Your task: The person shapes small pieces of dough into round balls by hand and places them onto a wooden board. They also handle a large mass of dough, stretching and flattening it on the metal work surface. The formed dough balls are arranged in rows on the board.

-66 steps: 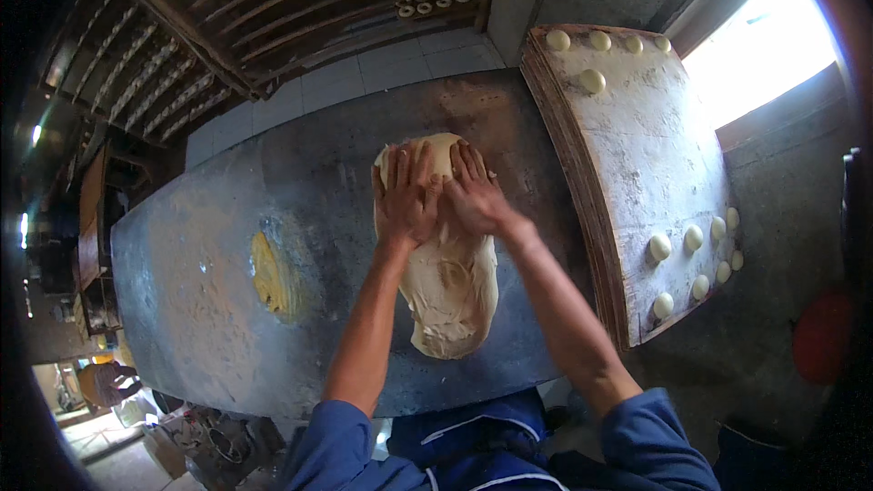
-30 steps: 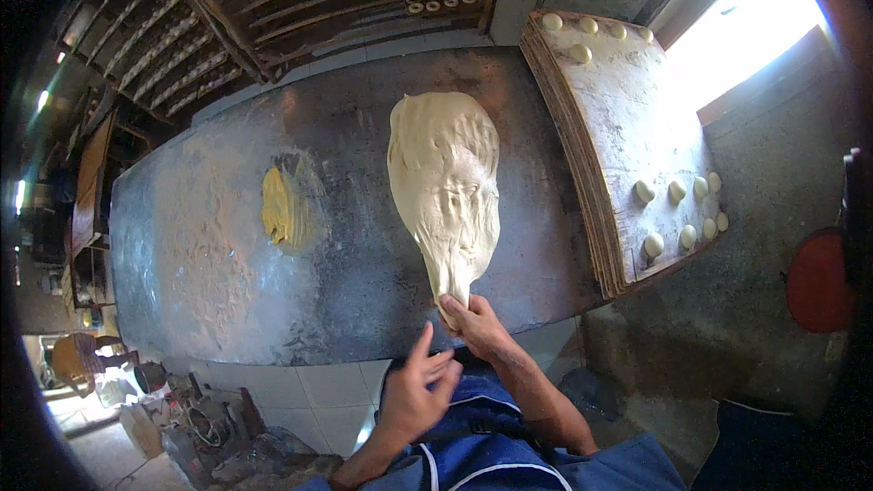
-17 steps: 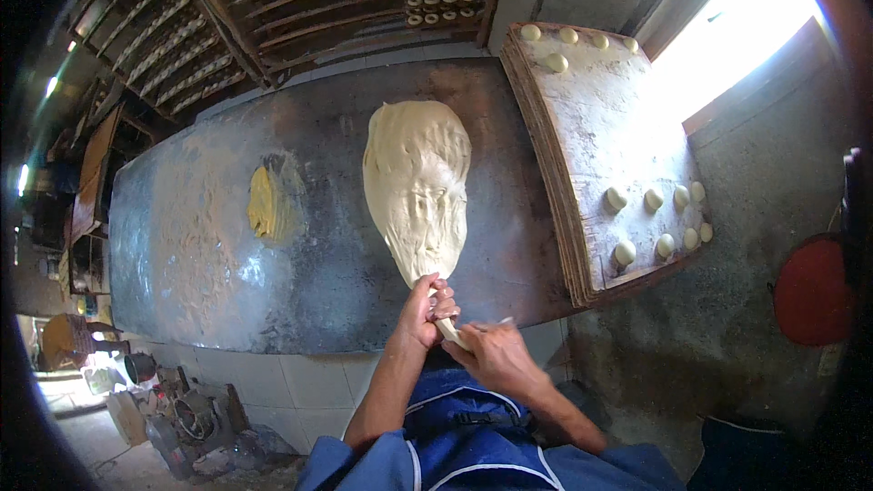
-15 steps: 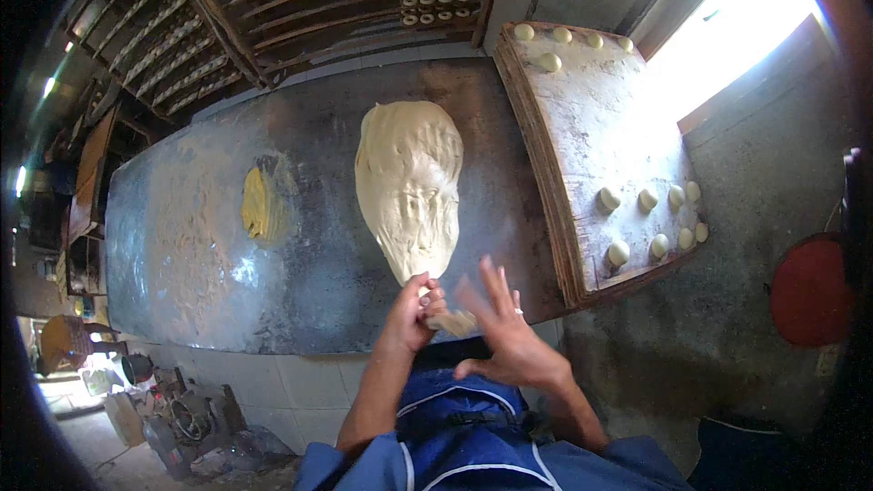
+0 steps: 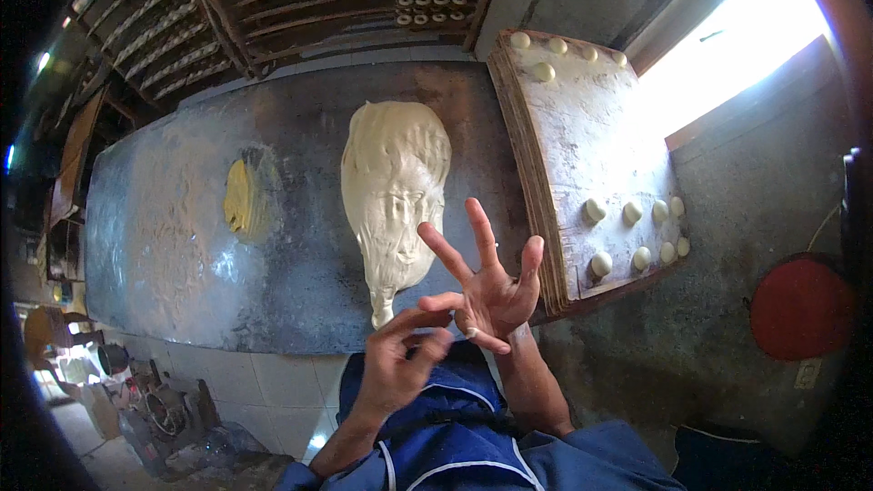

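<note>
A big pale mass of soft dough [image 5: 397,191] lies lengthwise on the dark worktable [image 5: 300,282], its narrow tail reaching the near edge. Just right of that tail, my left hand [image 5: 400,364] is loosely bent, thumb and fingers apart, slightly blurred, with nothing visible in it. My right hand [image 5: 498,300] is raised over the table's near edge, palm up and fingers spread wide. A small whitish bit shows on one of its lower fingers; whether it is dough I cannot tell. My left fingertips are close to that hand's lower fingers; contact is unclear.
Stacked wooden boards [image 5: 582,155] at the right carry several round dough balls [image 5: 601,264]. A yellow smear [image 5: 238,195] of a soft substance is on the table's left half. Wooden racks [image 5: 309,5] with ring-shaped pieces stand behind. Machinery [image 5: 164,409] sits at the lower left.
My left hand has let go of the dough's tail, which now rests at the table edge. My right hand has turned palm up and spread its fingers. The view has shifted slightly.
</note>
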### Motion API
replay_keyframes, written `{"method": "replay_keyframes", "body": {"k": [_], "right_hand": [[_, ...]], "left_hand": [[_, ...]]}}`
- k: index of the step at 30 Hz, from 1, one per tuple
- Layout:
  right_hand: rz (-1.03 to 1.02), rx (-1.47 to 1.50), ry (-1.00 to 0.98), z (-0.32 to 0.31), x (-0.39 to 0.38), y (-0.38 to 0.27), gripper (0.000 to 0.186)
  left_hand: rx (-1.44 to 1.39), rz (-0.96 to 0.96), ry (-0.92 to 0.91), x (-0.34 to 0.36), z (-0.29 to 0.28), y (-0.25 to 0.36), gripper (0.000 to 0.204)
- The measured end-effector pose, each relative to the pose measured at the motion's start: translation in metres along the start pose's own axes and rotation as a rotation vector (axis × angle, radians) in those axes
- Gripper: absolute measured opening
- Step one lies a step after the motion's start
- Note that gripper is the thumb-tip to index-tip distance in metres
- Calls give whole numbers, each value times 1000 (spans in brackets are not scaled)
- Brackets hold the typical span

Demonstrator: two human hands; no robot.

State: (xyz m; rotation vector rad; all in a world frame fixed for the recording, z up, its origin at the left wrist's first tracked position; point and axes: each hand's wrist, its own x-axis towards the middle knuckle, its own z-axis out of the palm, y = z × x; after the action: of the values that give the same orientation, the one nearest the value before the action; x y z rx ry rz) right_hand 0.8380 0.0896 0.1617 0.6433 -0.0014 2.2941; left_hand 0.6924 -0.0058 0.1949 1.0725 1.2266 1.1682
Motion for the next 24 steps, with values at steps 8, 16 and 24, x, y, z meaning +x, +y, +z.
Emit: {"method": "replay_keyframes", "body": {"k": [8, 16, 24], "right_hand": [[349, -1643, 152, 3, 8, 18, 135], [112, -2647, 714, -65, 6, -27, 80], [209, -1780, 1251, -83, -115, 63, 37]], "left_hand": [[312, 48, -9, 8, -20, -7, 15], [1125, 542, 143, 110, -79, -104, 27], [899, 261, 14, -9, -90, -140, 53]]}}
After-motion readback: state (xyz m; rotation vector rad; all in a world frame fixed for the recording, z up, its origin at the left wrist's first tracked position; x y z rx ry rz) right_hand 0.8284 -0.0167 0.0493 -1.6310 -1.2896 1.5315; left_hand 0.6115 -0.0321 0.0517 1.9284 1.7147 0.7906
